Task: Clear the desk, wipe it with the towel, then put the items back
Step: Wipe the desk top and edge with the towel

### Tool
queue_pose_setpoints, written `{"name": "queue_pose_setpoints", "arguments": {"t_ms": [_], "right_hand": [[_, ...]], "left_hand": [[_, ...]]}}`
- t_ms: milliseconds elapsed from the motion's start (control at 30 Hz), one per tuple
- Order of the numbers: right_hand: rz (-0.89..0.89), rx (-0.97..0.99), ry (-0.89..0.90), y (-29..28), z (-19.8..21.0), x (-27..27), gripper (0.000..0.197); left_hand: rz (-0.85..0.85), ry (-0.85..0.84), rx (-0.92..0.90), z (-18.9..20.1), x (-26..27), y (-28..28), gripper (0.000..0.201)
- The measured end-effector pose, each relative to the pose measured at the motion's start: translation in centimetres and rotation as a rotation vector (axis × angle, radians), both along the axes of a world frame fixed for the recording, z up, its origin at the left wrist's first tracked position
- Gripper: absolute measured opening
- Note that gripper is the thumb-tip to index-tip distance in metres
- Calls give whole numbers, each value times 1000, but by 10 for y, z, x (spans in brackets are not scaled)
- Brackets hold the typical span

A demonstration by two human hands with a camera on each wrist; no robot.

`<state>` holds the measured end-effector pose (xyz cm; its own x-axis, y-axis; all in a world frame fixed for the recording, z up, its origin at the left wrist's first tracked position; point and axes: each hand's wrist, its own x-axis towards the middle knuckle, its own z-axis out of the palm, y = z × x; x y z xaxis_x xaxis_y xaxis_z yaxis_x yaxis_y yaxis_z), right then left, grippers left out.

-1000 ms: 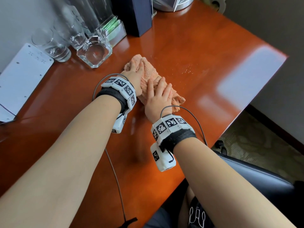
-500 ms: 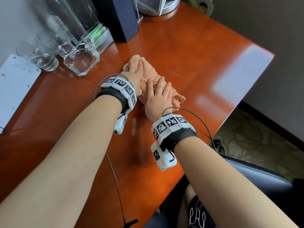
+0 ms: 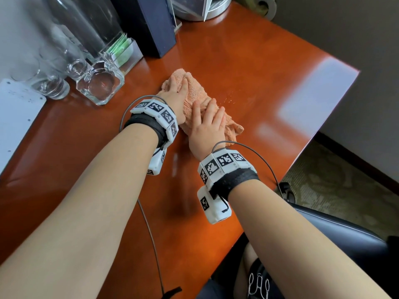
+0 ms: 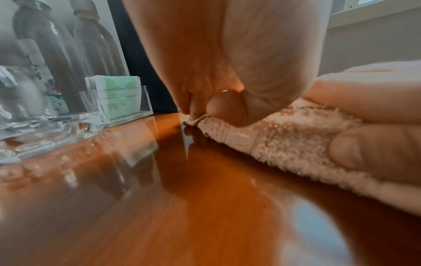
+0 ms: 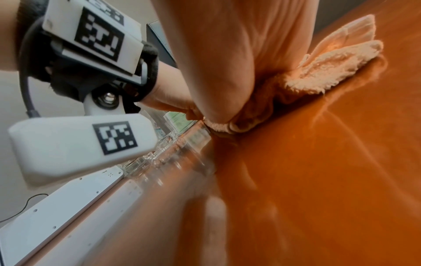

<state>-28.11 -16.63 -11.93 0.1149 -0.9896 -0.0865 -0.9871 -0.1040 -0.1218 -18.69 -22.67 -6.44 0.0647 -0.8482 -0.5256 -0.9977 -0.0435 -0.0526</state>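
Observation:
A peach towel (image 3: pixel 197 91) lies bunched in a roll on the glossy orange-brown desk (image 3: pixel 248 61). My left hand (image 3: pixel 174 91) covers its far end; in the left wrist view the curled fingers and thumb (image 4: pixel 225 108) pinch the hem of the towel (image 4: pixel 284 140). My right hand (image 3: pixel 207 121) presses on the near end with straight, spread fingers, its thumb along the towel's side. The right wrist view shows the right palm (image 5: pixel 227 72) on the towel (image 5: pixel 330 66), whose loose end sticks out to the right. A few small droplets (image 3: pixel 228 98) sit just right of the towel.
Along the back left stand a square glass ashtray (image 3: pixel 100 85), drinking glasses (image 3: pixel 49 83), bottles (image 3: pixel 64 29), an acrylic holder of green sachets (image 3: pixel 123 50) and a dark blue box (image 3: pixel 149 24). A white board (image 3: pixel 15 117) lies far left. The desk's right edge (image 3: pixel 319 130) drops to carpet; a black chair (image 3: pixel 345 234) is below.
Both hands have slid the towel to the right across the desk, away from the ashtray and closer to the droplets. Their hold on it looks unchanged.

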Motion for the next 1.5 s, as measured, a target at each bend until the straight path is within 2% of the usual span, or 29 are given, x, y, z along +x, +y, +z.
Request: {"name": "queue_pose_setpoints", "arguments": {"t_ms": [100, 200, 367, 467, 533, 633, 733, 867, 1000, 1133, 1167, 1267, 1333, 1400, 1433, 1500], "right_hand": [[-21, -53, -28, -5, 4, -4, 54], [55, 93, -109, -9, 5, -10, 56], [41, 105, -120, -20, 7, -11, 56], [-57, -69, -71, -30, 0, -13, 54], [-87, -81, -65, -36, 1, -16, 53], [-9, 20, -111, -44, 0, -21, 55], [-55, -52, -136, -51, 0, -28, 55], [14, 108, -155, -60, 5, -36, 54], [-73, -14, -137, -64, 1, -36, 55], [-8, 135, -157, -71, 5, -42, 56], [-24, 128, -162, -71, 4, -43, 56], [-105, -62, -111, -76, 5, -44, 54], [-68, -41, -79, -80, 4, -48, 53], [-135, -57, -102, -89, 3, -52, 57], [-161, 7, -110, -91, 7, -54, 54], [-185, -18, -90, -95, 10, -58, 50]], "left_hand": [[-9, 0, 3, -2, 0, -7, 89], [-21, -3, -4, -2, -2, -13, 89], [-58, -31, -23, -4, -5, -27, 89], [-66, -26, -42, -4, -13, -36, 89], [-65, -23, -44, -3, -19, -42, 89], [-66, -29, -49, -2, -25, -50, 89], [-66, -33, -49, -2, -30, -55, 89], [-60, -21, -61, -3, -37, -64, 88], [-60, -7, -63, -4, -43, -71, 87], [-77, -3, -56, -4, -45, -77, 87], [-78, 0, -57, -4, -46, -79, 87], [-89, 3, -63, -5, -52, -87, 87], [-92, 9, -70, -5, -55, -91, 86], [-97, 17, -70, -5, -60, -95, 87], [-100, 23, -68, -6, -62, -99, 87], [-105, 31, -67, -6, -66, -104, 87]]}}
